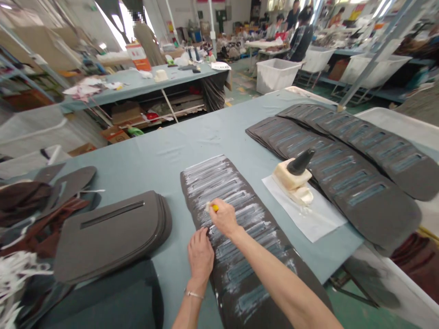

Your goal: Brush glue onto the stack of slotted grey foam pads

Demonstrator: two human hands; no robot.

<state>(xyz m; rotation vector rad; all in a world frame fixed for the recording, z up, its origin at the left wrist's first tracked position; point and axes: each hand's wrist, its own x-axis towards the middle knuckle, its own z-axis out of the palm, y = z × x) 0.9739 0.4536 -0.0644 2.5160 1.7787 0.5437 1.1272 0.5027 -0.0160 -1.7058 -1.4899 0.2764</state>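
My right hand (224,219) is closed round a small brush (215,208) with a yellow handle. Its pale tip is over a row of overlapping dark pieces (247,214), which carry white, wet-looking streaks around their slots. Flat at the left edge of that row lies my left hand (200,253), fingers stretched out, with a bracelet at the wrist. To the right, a cream container (291,176) with a black cone nozzle (302,162) stands on a white sheet (317,224), beside a small pale blob of glue-like material.
A stack of dark slotted pieces (113,233) lies on the left of the blue-green table (178,160). More streaked pieces (343,169) fan out at right. White bins (277,75) and several people are farther back.
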